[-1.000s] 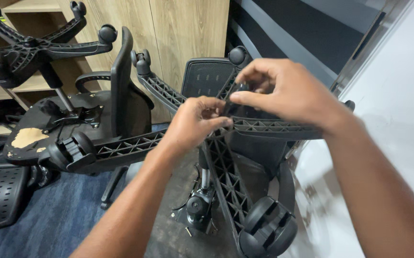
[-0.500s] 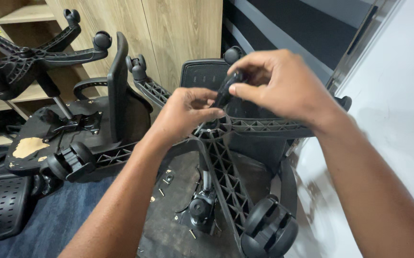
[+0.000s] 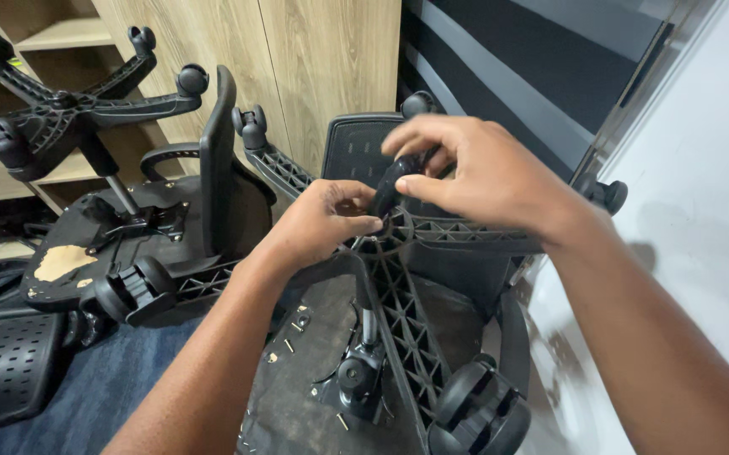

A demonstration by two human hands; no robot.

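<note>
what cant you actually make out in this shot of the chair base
Head view only:
- Hub of the chair base: covered by the left hand and right hand.
- Black part in the right hand's grip: mostly hidden by fingers.
- Near caster: cut off by the bottom edge.

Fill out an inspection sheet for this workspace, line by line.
Surface: dark floor, small screws scattered on it.
Job's things: upturned black star base of an office chair; small black part at its hub.
Clutter: second overturned chair; perforated black panel.
Grippers: left hand pinches at the hub; right hand grips the black part.
Cables: nothing seen.
Surroundings: wooden cabinet, shelves, white wall.
</note>
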